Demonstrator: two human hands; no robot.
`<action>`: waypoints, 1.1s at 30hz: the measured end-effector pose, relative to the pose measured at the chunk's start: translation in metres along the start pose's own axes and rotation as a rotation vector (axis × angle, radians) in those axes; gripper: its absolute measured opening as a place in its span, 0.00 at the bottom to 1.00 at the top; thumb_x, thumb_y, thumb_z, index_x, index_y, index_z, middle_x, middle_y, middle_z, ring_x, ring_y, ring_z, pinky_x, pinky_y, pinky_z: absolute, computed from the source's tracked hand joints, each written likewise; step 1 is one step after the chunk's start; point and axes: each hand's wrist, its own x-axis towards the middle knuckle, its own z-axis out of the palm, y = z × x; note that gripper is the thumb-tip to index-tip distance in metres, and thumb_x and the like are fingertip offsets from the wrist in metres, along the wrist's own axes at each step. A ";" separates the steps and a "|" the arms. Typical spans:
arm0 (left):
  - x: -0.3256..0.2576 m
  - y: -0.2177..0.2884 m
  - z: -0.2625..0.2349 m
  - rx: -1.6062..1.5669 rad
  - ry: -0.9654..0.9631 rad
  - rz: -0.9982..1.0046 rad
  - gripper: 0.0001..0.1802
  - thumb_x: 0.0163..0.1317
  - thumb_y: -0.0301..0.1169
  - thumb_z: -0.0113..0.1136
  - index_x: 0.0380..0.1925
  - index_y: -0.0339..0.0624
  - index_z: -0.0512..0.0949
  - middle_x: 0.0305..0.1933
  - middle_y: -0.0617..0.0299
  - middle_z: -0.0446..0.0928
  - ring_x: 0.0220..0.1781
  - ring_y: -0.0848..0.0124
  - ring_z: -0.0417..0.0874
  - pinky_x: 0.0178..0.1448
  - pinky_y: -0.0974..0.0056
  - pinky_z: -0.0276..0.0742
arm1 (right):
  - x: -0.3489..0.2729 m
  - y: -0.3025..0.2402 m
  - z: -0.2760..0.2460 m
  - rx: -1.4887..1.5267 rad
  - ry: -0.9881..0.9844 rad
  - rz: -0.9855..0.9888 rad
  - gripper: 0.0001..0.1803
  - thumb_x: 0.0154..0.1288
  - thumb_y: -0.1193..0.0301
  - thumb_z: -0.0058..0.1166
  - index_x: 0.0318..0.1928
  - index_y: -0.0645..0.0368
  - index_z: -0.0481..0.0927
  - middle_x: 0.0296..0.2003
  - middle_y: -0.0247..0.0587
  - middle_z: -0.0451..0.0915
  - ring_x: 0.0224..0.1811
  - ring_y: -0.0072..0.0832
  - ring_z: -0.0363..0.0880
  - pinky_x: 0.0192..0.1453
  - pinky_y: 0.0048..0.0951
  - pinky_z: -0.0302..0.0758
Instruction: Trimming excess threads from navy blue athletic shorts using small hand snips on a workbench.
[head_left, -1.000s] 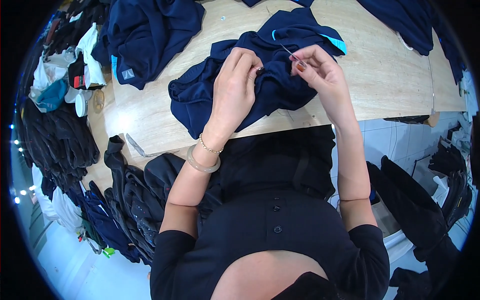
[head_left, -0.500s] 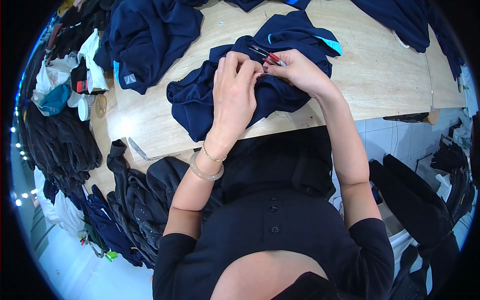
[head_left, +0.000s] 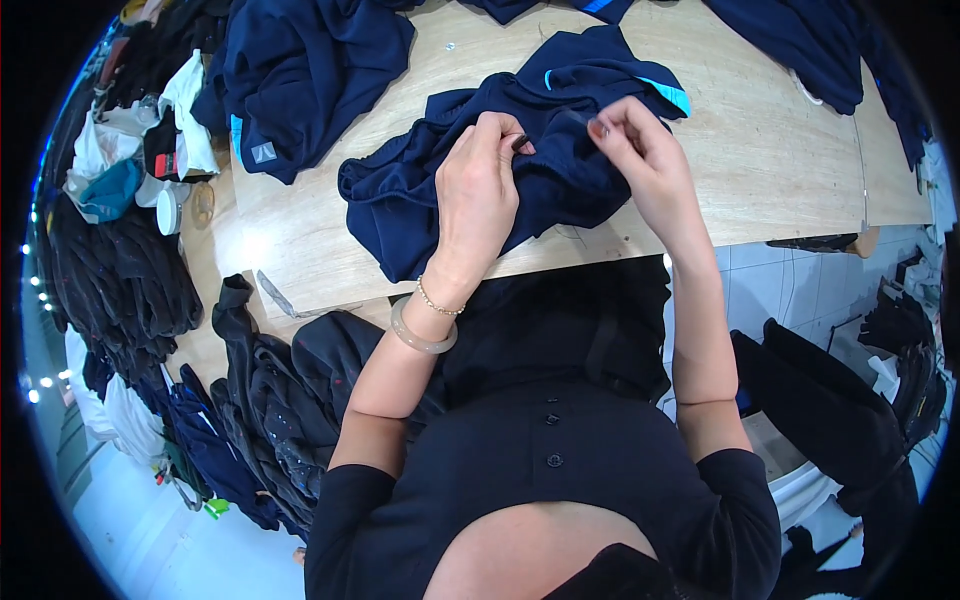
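Note:
A navy blue garment [head_left: 570, 175] with light blue trim lies bunched on the pale wooden table [head_left: 770, 170]. My left hand [head_left: 478, 180] pinches a fold of it between thumb and fingers. To the right, my right hand [head_left: 650, 165] is raised just above the cloth, thumb and fingers curled together. Whatever it may hold is hidden or blurred; the red-handled snips do not show.
A second navy garment [head_left: 310, 75] lies at the far left, and another [head_left: 800, 45] at the far right. Dark clothes [head_left: 125, 280] are heaped left of the table. A white round container [head_left: 169, 212] stands beside them. Black fabric [head_left: 815, 400] hangs at lower right.
My right hand has drawn away from my left, to the right, and lifted off the cloth. The red-handled snips seen in it before are out of sight. My left hand still pinches the garment.

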 end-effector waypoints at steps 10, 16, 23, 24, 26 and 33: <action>-0.003 0.004 0.002 0.038 0.028 0.019 0.02 0.67 0.19 0.50 0.35 0.34 0.72 0.29 0.55 0.78 0.31 0.64 0.82 0.38 0.67 0.77 | -0.016 -0.015 0.003 -0.432 -0.013 -0.045 0.10 0.59 0.67 0.64 0.30 0.60 0.79 0.17 0.36 0.73 0.20 0.23 0.70 0.25 0.24 0.65; -0.005 0.005 0.003 0.023 0.051 0.033 0.04 0.62 0.19 0.56 0.34 0.37 0.72 0.27 0.55 0.75 0.31 0.59 0.79 0.35 0.60 0.74 | -0.013 -0.020 0.008 -0.451 -0.039 -0.058 0.10 0.58 0.67 0.65 0.29 0.61 0.79 0.17 0.38 0.75 0.19 0.25 0.70 0.25 0.26 0.66; -0.005 0.004 0.003 0.021 0.047 0.035 0.04 0.61 0.19 0.56 0.34 0.37 0.72 0.28 0.54 0.75 0.31 0.59 0.78 0.35 0.60 0.74 | -0.012 -0.022 0.012 -0.463 -0.051 -0.069 0.12 0.58 0.67 0.65 0.27 0.61 0.78 0.19 0.40 0.77 0.19 0.29 0.73 0.25 0.27 0.67; -0.005 0.005 0.003 0.018 0.047 0.035 0.04 0.61 0.18 0.56 0.34 0.36 0.72 0.28 0.54 0.75 0.31 0.59 0.78 0.35 0.60 0.74 | -0.012 -0.021 0.013 -0.463 -0.051 -0.068 0.12 0.58 0.67 0.65 0.27 0.61 0.78 0.19 0.40 0.77 0.19 0.29 0.73 0.25 0.27 0.67; -0.006 0.004 0.004 0.015 0.047 0.036 0.04 0.61 0.18 0.56 0.34 0.36 0.72 0.28 0.54 0.75 0.31 0.59 0.78 0.35 0.60 0.74 | -0.012 -0.021 0.014 -0.468 -0.043 -0.103 0.12 0.58 0.67 0.65 0.27 0.61 0.78 0.19 0.40 0.77 0.19 0.29 0.73 0.25 0.27 0.67; -0.006 0.002 0.005 -0.016 0.055 0.024 0.04 0.62 0.19 0.55 0.34 0.36 0.72 0.28 0.54 0.75 0.31 0.59 0.79 0.35 0.61 0.74 | -0.013 -0.019 0.012 -0.455 -0.032 -0.078 0.12 0.58 0.67 0.65 0.27 0.61 0.78 0.19 0.40 0.77 0.19 0.27 0.73 0.24 0.26 0.66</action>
